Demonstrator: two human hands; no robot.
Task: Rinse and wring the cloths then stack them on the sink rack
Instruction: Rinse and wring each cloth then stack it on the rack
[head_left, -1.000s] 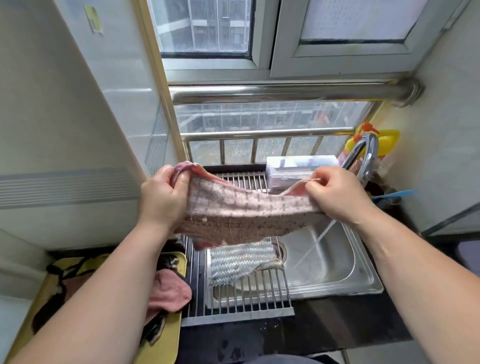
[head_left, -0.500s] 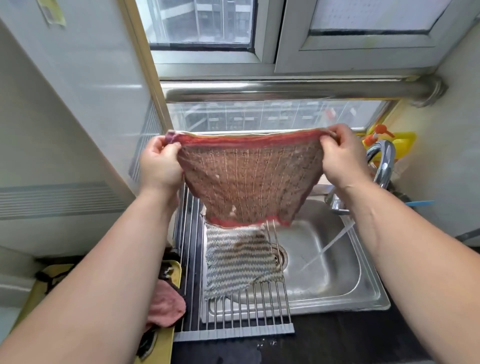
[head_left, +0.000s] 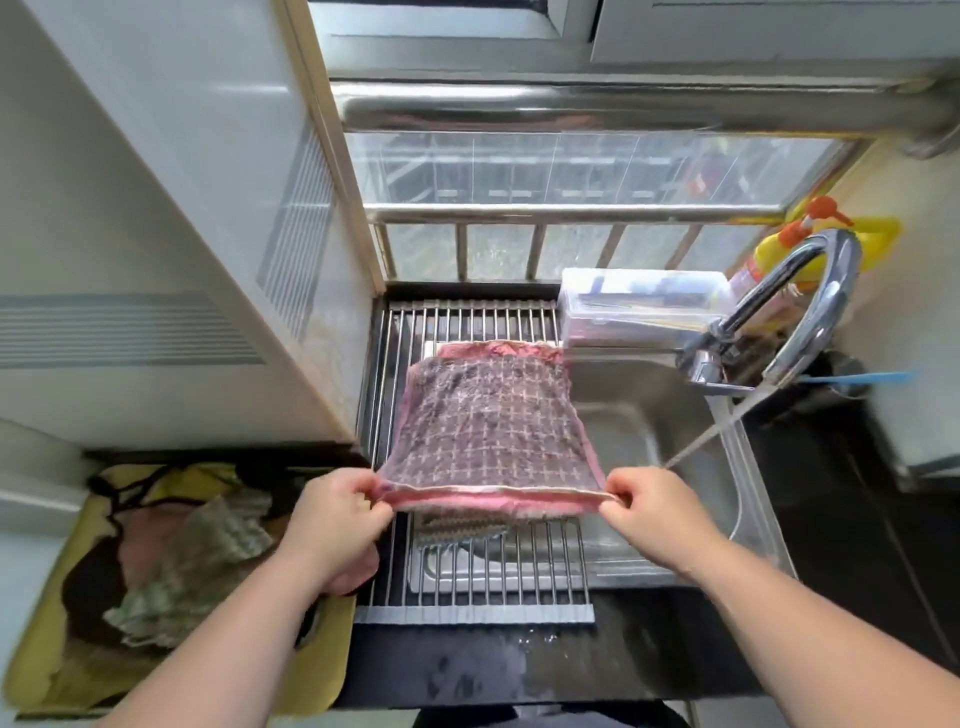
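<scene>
A pink-edged brown checked cloth (head_left: 491, 426) lies spread over the steel sink rack (head_left: 472, 582). My left hand (head_left: 340, 519) pinches its near left corner and my right hand (head_left: 657, 512) pinches its near right corner, holding the near edge slightly above the rack. A grey striped cloth (head_left: 457, 529) lies under it on the rack, only its near edge showing. More cloths (head_left: 182, 556) sit piled in a yellow tray (head_left: 332, 670) on the left.
The faucet (head_left: 810, 312) runs a thin stream of water into the sink basin (head_left: 654, 447) on the right. A clear plastic box (head_left: 639, 306) stands behind the sink, yellow bottles (head_left: 779, 254) beyond it. The dark counter (head_left: 493, 670) in front is wet.
I have lowered the pink cloth from held up in the air to spread flat on the rack over the grey cloth. My hands came down and toward me.
</scene>
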